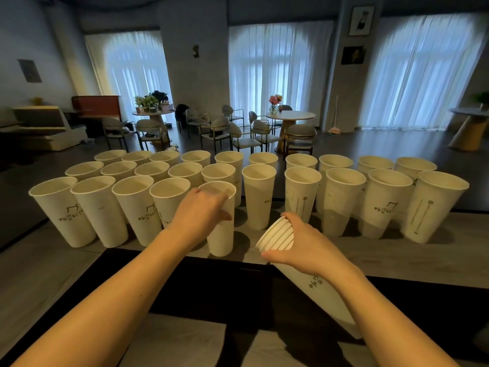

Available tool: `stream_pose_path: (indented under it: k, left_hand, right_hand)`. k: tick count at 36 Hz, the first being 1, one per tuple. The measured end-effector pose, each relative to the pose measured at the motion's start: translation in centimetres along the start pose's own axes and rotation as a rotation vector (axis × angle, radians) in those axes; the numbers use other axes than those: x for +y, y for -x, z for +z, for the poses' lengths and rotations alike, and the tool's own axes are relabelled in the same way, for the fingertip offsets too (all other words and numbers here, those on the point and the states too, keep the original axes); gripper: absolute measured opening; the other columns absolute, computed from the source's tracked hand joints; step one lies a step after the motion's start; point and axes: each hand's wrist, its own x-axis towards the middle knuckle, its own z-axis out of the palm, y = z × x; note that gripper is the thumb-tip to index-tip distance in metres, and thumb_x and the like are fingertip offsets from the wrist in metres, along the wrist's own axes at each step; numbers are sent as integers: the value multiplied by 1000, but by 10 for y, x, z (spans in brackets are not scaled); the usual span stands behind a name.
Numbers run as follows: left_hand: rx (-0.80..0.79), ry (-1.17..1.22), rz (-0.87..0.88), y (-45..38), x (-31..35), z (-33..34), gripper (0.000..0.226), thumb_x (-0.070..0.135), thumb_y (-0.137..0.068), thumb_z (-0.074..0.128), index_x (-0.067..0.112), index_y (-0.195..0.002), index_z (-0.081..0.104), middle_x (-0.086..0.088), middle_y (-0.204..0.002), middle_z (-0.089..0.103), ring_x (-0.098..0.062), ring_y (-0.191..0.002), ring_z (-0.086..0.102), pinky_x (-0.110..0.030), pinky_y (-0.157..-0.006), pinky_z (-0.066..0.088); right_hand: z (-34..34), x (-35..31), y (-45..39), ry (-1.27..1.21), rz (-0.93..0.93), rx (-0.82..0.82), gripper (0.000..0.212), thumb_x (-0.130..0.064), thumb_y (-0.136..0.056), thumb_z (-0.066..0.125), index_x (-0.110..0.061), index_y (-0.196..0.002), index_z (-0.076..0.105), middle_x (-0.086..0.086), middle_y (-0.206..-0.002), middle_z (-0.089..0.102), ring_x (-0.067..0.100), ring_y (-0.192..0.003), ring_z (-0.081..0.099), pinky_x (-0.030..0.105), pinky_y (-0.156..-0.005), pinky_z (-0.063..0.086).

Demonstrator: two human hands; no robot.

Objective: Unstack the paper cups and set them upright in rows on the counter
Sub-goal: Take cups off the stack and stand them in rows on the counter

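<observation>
Several tall white paper cups stand upright in three rows on the grey counter (397, 250). My left hand (199, 213) grips a single cup (221, 239) near its rim; the cup is upright at the right end of the near-left row, its base at the counter's front edge. My right hand (304, 245) holds a tilted stack of nested cups (312, 284) just below the rims, which point up and to the left. The stack's lower end reaches toward me, over the dark strip below the counter.
The front row has cups at left (60, 210) and, farther back, at right (434, 207), with bare counter in front of the right group. Beyond the counter lies a room with round tables (289, 115), chairs and curtained windows.
</observation>
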Motion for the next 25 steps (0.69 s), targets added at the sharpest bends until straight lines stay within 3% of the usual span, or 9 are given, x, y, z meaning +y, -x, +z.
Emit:
stream_pose_path:
  k: [8, 11, 13, 16, 19, 21, 23, 25]
  left_hand:
    - [9, -57, -3, -6, -7, 3, 30, 39, -84, 70, 17, -100, 61, -5, -100, 69, -25, -96, 63, -37, -85, 45]
    - [4, 27, -54, -8, -7, -2, 44, 43, -81, 73, 17, -113, 60, -2, -108, 67, -23, -102, 61, -36, -88, 49]
    - [120, 135, -102, -10, -4, -8, 58, 43, -80, 72, 18, -128, 53, 1, -114, 64, -19, -108, 57, -34, -91, 49]
    - [257, 326, -119, -8, 16, -21, 48, 41, -88, 63, 22, -129, 50, 10, -109, 61, -8, -100, 56, -27, -86, 48]
    - [-42, 706, -147, -6, 45, -33, 29, 37, -99, 48, 20, -121, 57, 8, -108, 66, -8, -99, 62, -32, -90, 52]
    - [-280, 820, -115, -5, 58, -35, 34, 36, -103, 40, 14, -115, 63, -3, -105, 69, -18, -98, 64, -42, -94, 50]
    - [-379, 859, -90, -2, 65, -34, 39, 35, -104, 38, 9, -107, 67, -15, -102, 69, -32, -97, 62, -49, -93, 45]
    - [-375, 926, -122, -1, 68, -33, 36, 33, -103, 42, 12, -101, 71, -19, -100, 69, -38, -96, 61, -53, -91, 45]
  right_hand:
    - [-3, -2, 0, -32, -32, 24, 104, -66, -69, 79, -43, -151, 19, -8, -131, 46, 15, -115, 46, 42, -100, 49]
    - [-5, -2, -1, -71, -50, 42, 112, -68, -65, 81, -41, -154, 17, -12, -133, 43, 12, -117, 46, 41, -101, 48]
    - [-8, -2, -1, -89, -51, 44, 118, -67, -63, 84, -37, -155, 15, -16, -128, 38, 10, -117, 44, 39, -101, 48]
    - [-9, -2, -2, -117, -63, 54, 117, -65, -61, 86, -35, -152, 18, -19, -127, 42, 8, -115, 49, 40, -100, 50]
    - [-7, -4, -3, -152, -117, 110, 106, -62, -63, 87, -37, -145, 26, -21, -118, 48, 2, -104, 54, 31, -87, 52]
    - [-7, -6, -2, -163, -155, 152, 102, -61, -66, 85, -40, -145, 25, -22, -115, 47, 0, -100, 53, 26, -79, 49]
    - [-7, -7, -1, -165, -169, 180, 98, -61, -68, 82, -43, -145, 24, -21, -116, 50, 2, -100, 54, 30, -81, 51]
    - [-6, -7, 0, -147, -180, 199, 95, -64, -67, 80, -45, -143, 27, -19, -117, 53, 3, -101, 55, 35, -84, 54]
